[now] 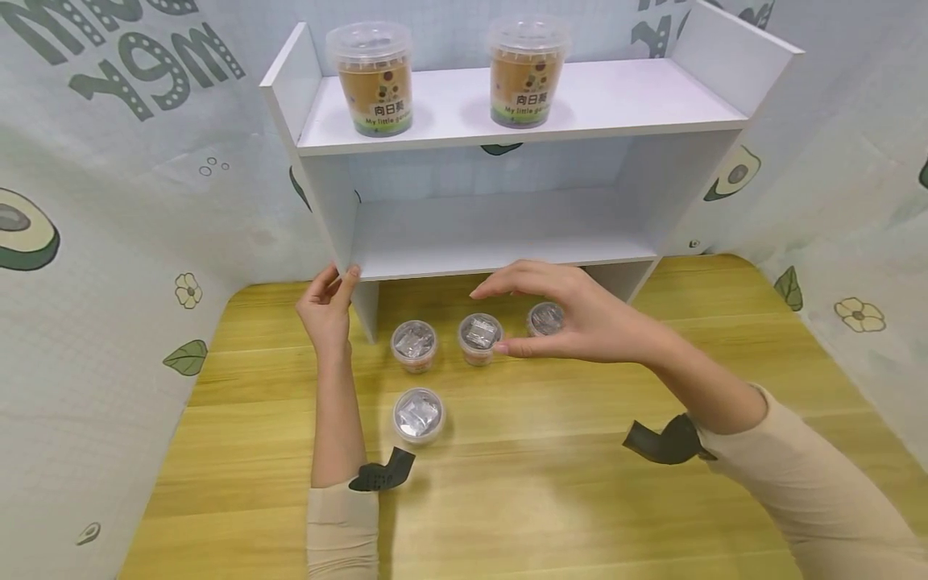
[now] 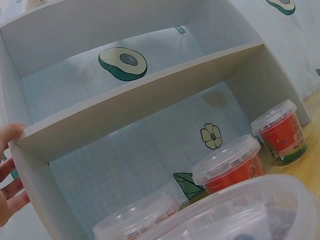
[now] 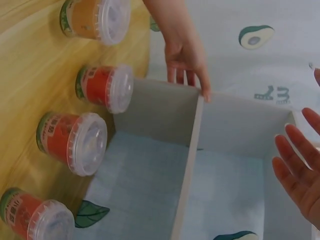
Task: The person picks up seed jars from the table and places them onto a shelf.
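Note:
A white two-tier shelf (image 1: 500, 234) stands on the wood-grain table. My left hand (image 1: 328, 306) grips its left side panel at the middle board, thumb on the front edge and fingers on the outer face. My right hand (image 1: 561, 310) hovers in front of the shelf, thumb and fingers apart with nothing between them. Below it sit a lidded plastic cup (image 1: 480, 332) and another lidded cup (image 1: 545, 319), partly hidden by the hand. A third cup (image 1: 414, 345) is to their left. These three show red labels in the right wrist view. Nearer me is an orange-labelled cup (image 3: 82, 20).
Two larger-looking lidded cups stand on the top board, a left one (image 1: 374, 89) and a right one (image 1: 528, 80), both orange with green bases. A printed cloth (image 1: 145, 201) hangs behind and at both sides. The table (image 1: 551, 499) extends toward me.

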Available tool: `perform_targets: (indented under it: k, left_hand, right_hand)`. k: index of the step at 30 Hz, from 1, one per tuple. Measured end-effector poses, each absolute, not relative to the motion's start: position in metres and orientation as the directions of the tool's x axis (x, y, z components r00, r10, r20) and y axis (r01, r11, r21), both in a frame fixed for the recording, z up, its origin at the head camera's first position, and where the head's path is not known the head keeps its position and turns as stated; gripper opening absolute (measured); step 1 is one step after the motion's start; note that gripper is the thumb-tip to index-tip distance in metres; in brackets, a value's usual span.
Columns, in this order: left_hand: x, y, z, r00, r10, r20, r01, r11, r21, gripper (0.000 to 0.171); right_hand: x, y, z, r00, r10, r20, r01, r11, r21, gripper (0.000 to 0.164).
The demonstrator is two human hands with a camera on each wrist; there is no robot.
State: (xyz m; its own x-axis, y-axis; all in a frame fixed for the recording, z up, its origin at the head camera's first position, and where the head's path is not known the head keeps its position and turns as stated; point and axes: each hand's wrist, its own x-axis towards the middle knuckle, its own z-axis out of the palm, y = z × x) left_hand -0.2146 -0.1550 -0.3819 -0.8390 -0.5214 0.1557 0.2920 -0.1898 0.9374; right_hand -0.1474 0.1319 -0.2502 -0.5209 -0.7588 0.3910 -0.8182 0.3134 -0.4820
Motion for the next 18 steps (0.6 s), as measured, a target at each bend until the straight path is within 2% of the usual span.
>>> perform_targets:
  k: [5, 10, 18]
  left_hand:
    - [-0.215, -0.154, -0.382, -0.845, -0.513, 0.150, 0.284, -0.193, 0.939, 0.032]
    - [-0.215, -0.156, -0.380, -0.846, -0.514, 0.141, 0.271, -0.187, 0.944, 0.033]
    - [-0.212, -0.156, -0.376, -0.843, -0.528, 0.104, 0.231, -0.181, 0.956, 0.034]
  right_hand:
    - [-0.144, 0.126, -0.257, -0.536, -0.751, 0.386, -0.809, 0.325, -0.490, 0.048]
    - [-0.143, 0.113, -0.266, -0.523, -0.766, 0.375, -0.812, 0.314, -0.491, 0.048]
    - [-0.138, 0.093, -0.284, -0.525, -0.803, 0.281, -0.797, 0.349, -0.492, 0.051]
